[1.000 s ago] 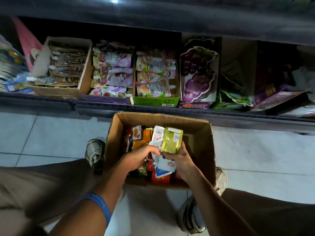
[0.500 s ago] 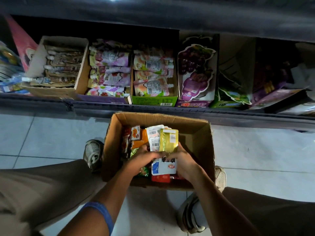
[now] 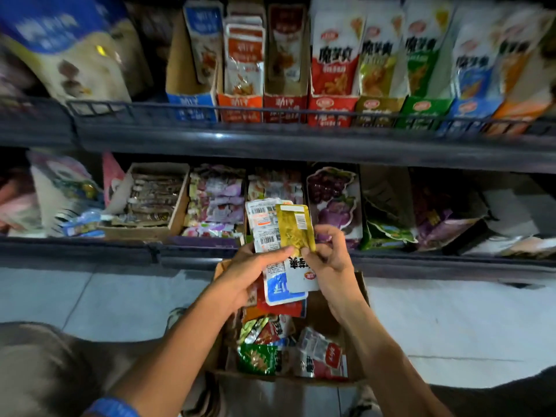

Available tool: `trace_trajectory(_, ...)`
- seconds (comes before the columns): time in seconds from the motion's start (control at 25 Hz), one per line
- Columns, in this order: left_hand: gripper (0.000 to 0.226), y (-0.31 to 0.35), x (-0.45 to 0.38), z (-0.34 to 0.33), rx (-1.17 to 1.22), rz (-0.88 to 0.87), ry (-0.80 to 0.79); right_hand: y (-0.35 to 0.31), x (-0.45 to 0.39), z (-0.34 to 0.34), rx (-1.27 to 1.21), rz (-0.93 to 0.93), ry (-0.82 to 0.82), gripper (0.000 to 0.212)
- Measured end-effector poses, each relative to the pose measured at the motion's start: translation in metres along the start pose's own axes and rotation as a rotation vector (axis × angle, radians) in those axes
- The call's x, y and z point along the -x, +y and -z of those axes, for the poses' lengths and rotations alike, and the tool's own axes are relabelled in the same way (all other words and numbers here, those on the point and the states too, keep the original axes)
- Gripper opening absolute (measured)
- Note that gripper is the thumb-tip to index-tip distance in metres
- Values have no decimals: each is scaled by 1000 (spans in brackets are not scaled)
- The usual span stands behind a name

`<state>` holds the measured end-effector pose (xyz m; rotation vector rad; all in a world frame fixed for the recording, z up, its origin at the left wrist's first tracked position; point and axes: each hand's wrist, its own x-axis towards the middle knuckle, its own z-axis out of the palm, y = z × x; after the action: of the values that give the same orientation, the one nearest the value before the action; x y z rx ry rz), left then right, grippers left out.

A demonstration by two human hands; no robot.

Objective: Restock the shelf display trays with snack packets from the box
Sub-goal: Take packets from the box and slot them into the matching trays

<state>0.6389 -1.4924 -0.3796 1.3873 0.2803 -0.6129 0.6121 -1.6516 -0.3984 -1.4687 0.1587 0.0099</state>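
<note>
Both hands are up out of the box (image 3: 358, 299) now; half a second ago they were down inside it. View has tilted up too, so the upper shelf (image 3: 301, 139) shows.

Left hand (image 3: 249, 275) grips a fanned stack of packets (image 3: 279, 284) from the left edge: white ones with barcodes, one with a blue panel, red ones under. Right hand (image 3: 328, 260) pinches the lower corner of the gold packet (image 3: 294, 227) on top of the stack, thumb against fingers. Stack is held above the box, in front of the lower shelf (image 3: 90, 248).

Box: brown cardboard, on the tiled floor (image 3: 105, 296), still holds loose green, red and white foil packets.

Upper shelf: row of upright cardboard display trays (image 3: 328, 111), colour-coded blue, orange, red, gold, green, each with matching tall packets; wire rail along the front.

Lower shelf: open cardboard tray (image 3: 177, 212) of pouches, then purple and pink pouches beside it, plus a grape-printed carton (image 3: 334, 200). Edges of the frame are blurred.
</note>
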Motion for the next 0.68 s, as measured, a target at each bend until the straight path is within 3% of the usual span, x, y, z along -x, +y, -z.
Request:
trace_trajectory(0.12,39,36,27,1,38,-26,-31,-45,8,-7,86,147,0,18)
trace_trajectory(0.24,50,76,48,3,70,-66,-60,-86,7,-2,-45,132,-107,41)
trace_trajectory(0.36,45,114,63,3,99,-154,-100,-118,2,1,29,280,-236,53)
trace_trajectory(0.6,33,155,62,-18,293,-176,-192,-174,-18,14,367,526,-11,43)
trace_trajectory(0.68,32,161,54,-23,343,-136,-206,-194,-25,24,438,552,-33,40)
